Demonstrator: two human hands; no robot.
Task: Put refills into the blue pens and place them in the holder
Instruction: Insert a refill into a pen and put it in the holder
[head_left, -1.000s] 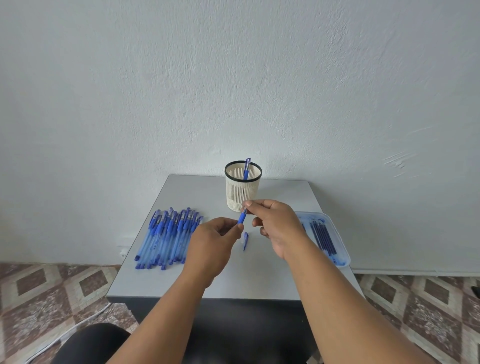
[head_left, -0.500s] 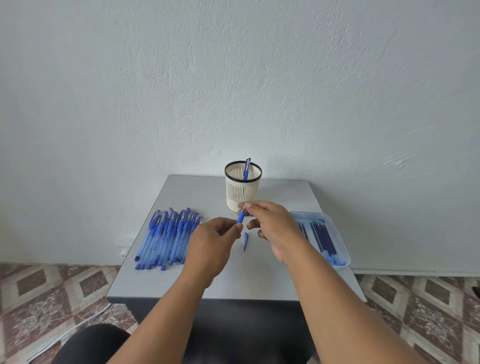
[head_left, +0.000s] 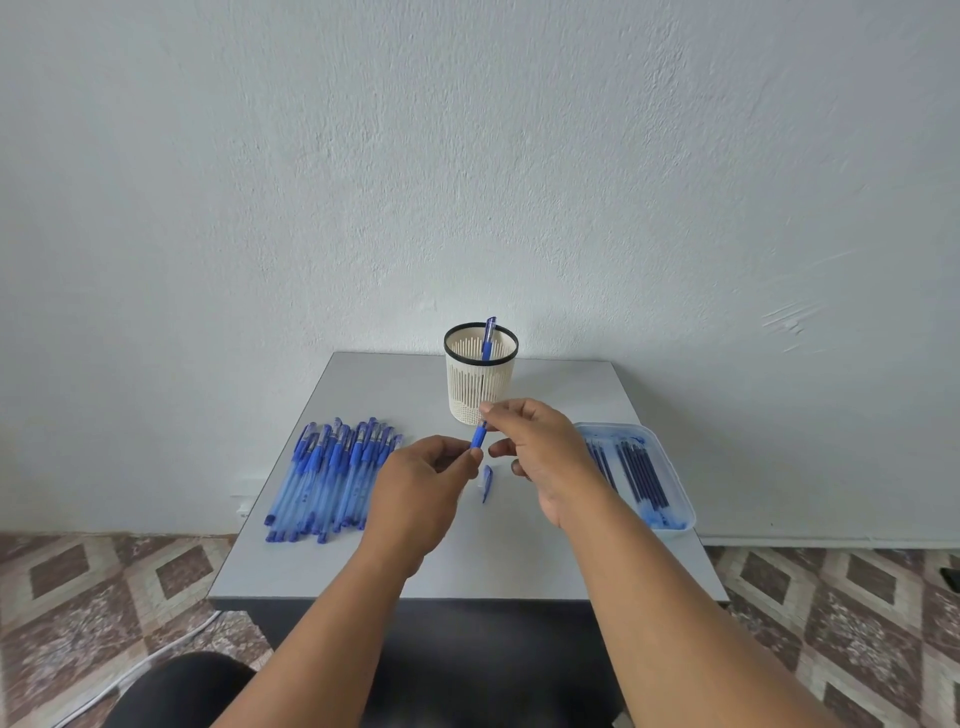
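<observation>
Just before the holder (head_left: 481, 376), both hands pinch one pen (head_left: 478, 435): left hand (head_left: 423, 480) low, right hand (head_left: 540, 447) on top. Keep halves aligned; twist gently, avoid cross-threading.

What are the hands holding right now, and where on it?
One blue pen, held by both: the right hand pinches its upper end, the left hand grips its lower part. The cap lies loose on the table.

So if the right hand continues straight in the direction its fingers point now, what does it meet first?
Probably the left hand: the right hand points leftward over the pen both pinch. Depth is hard to judge here.
</observation>
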